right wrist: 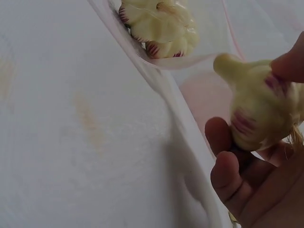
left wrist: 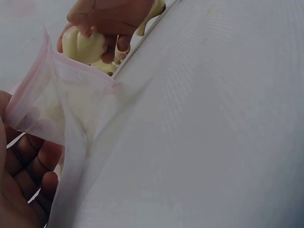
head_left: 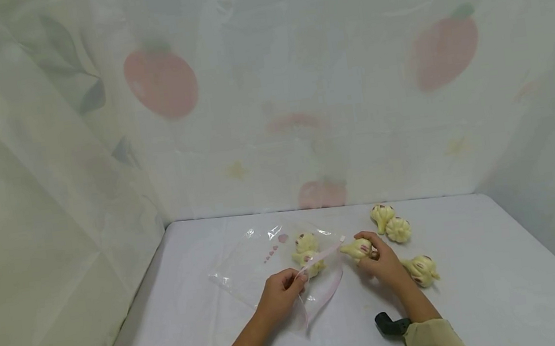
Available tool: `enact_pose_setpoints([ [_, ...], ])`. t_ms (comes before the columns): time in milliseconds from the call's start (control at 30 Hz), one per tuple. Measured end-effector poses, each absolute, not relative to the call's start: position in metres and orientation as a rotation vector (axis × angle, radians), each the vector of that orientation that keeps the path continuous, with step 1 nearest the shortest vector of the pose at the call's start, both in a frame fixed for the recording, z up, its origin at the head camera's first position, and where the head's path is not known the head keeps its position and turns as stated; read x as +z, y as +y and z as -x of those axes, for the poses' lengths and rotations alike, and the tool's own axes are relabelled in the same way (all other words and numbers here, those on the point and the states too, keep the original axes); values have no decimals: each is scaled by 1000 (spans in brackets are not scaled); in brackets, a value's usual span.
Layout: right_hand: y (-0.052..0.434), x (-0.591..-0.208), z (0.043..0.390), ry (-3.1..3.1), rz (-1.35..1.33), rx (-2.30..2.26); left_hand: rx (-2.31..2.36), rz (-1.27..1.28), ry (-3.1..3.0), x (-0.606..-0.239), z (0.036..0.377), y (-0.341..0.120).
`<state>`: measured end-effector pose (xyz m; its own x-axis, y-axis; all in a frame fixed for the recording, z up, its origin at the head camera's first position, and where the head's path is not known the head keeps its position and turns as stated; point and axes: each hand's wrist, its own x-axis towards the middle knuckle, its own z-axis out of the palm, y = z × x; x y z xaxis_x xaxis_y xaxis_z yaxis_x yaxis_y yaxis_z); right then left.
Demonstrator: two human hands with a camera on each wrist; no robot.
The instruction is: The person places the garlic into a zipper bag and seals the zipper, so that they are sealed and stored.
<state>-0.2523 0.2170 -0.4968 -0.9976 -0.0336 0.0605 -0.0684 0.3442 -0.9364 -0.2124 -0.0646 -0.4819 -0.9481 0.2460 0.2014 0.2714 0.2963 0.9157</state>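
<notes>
A clear plastic zip bag (head_left: 262,258) with a pink-edged mouth lies on the white table (head_left: 504,283). My left hand (head_left: 282,293) pinches the bag's pink rim (left wrist: 33,95) and lifts it apart. My right hand (head_left: 382,261) grips a pale yellow garlic bulb (head_left: 357,250) with purple streaks, stem pointing at the bag's mouth. In the right wrist view that bulb (right wrist: 259,111) sits between thumb and fingers just outside the rim. Two garlic bulbs (head_left: 308,250) lie inside the bag, one of them close up (right wrist: 159,26) in the right wrist view.
Three more garlic bulbs lie loose on the table to the right: two together (head_left: 390,222) at the back and one (head_left: 421,269) beside my right wrist. Pale curtains with a fruit print (head_left: 162,83) enclose the table on three sides.
</notes>
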Motion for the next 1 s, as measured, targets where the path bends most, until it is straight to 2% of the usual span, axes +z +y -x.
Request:
enact_pose_setpoints([
  [267,218,-484,248,-2382,-174,1958,-1781,502,-2518,-482,214,-65],
  [500,220,-477,246,-2473,-401,2105,-1785,507,-2531,-480,213,-66],
  [733,207,-481,245,-2698,-552,1951,-1821,535,-2473,-482,213,-67],
  [1000,194,-482,241,-2808,-514,1697,-1854,529,-2375,-484,213,-65],
])
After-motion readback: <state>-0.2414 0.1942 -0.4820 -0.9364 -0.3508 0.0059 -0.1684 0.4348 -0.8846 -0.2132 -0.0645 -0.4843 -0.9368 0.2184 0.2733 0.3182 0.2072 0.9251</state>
